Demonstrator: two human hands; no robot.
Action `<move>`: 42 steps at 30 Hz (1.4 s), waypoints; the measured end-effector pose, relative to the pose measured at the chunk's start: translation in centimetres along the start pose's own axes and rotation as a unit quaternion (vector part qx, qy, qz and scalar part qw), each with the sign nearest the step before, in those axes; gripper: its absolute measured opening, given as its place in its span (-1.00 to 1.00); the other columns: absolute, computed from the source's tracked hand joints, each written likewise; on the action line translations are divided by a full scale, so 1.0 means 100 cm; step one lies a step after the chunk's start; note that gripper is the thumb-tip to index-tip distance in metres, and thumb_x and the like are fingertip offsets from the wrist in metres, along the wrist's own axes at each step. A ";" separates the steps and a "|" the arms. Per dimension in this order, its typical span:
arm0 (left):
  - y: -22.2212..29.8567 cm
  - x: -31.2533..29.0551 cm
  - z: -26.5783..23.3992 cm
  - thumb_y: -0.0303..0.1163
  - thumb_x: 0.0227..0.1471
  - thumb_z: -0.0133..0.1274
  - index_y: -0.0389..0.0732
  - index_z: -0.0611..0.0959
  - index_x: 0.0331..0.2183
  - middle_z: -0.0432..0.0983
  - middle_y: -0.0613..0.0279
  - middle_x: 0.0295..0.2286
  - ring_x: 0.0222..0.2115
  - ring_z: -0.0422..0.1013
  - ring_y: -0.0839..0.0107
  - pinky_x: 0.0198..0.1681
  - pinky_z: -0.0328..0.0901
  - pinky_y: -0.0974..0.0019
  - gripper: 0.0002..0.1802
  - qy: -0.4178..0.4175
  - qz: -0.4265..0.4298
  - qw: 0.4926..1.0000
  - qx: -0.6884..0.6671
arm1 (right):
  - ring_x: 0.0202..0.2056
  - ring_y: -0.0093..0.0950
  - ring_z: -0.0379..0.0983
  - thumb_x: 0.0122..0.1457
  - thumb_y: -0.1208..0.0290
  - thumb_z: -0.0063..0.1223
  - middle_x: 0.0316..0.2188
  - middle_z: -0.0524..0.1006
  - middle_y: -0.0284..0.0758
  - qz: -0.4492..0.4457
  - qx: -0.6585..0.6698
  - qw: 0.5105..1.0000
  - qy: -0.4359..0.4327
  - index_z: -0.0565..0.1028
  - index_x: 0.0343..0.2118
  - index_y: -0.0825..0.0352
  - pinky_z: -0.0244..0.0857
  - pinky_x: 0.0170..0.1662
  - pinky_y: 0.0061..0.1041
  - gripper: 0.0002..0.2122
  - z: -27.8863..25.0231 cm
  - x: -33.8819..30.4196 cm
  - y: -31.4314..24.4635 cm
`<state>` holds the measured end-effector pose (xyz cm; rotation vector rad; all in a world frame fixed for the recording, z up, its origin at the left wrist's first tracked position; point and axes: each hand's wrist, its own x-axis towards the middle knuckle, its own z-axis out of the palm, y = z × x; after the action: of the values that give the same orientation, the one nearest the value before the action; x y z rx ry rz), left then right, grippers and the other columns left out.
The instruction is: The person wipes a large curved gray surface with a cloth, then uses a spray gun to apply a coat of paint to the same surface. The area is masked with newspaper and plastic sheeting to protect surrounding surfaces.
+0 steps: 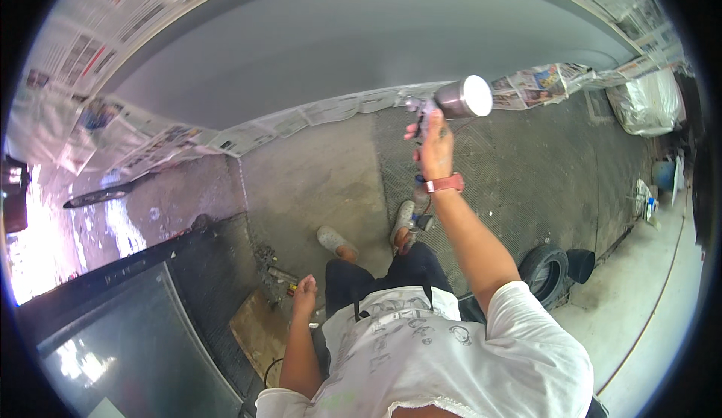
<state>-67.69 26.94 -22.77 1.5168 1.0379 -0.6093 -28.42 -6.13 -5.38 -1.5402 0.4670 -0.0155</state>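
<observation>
My right hand point(435, 150), with a red band point(445, 183) on its wrist, is wrapped round the handle of a paint spray gun point(454, 100). The gun's dark cup with a pale round end points to the right, and its metal body lies on the cup's left. Just beyond it stretches a large smooth grey panel point(331, 34), edged with masking newspaper point(316, 115). The gun appears apart from the panel. My left hand point(304, 290) hangs low by my left side with its fingers curled in, and nothing shows in it.
A tyre point(543, 273) lies on the floor to my right. A plastic-wrapped bundle point(647, 102) stands at the far right. At lower left are a dark glass-like panel point(139, 343) and a wooden board point(259, 335). A hose runs near my right foot.
</observation>
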 end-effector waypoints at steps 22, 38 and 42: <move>-0.068 -0.015 -0.103 -0.05 0.29 0.10 -0.08 0.53 0.16 0.56 0.29 -0.02 -0.12 0.48 0.40 -0.02 0.35 0.25 -0.49 0.068 -0.083 0.981 -0.163 | -0.49 -0.50 0.54 0.39 -0.08 -0.07 -0.52 0.59 -0.28 -0.088 -0.025 0.948 -0.303 0.51 -0.13 0.46 0.42 -0.35 -0.45 -0.47 0.372 -0.125 0.014; 0.004 0.018 -0.034 -0.12 0.31 0.08 -0.19 0.56 0.12 0.57 0.14 0.00 -0.06 0.54 0.31 0.01 0.40 0.22 -0.52 0.025 -0.022 0.999 -0.013 | -0.46 -0.61 0.50 0.44 -0.08 -0.19 -0.43 0.60 -0.34 -0.098 -0.053 0.994 0.011 0.53 -0.11 0.39 0.20 -0.63 -0.60 -0.48 -0.013 -0.026 -0.045; 0.023 0.017 -0.007 -0.04 0.33 0.01 -0.15 0.48 0.20 0.51 0.08 0.09 0.01 0.50 0.21 0.07 0.36 0.10 -0.45 0.004 0.000 0.999 0.054 | -0.43 -0.56 0.53 0.43 -0.16 -0.30 -0.37 0.60 -0.31 -0.114 -0.096 0.987 0.063 0.50 -0.01 0.39 0.23 -0.65 -0.62 -0.40 -0.120 -0.001 -0.057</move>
<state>-65.05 28.11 -22.88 1.6142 1.0249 -0.6694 -30.48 -17.80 0.56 -1.7835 0.3988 -0.2540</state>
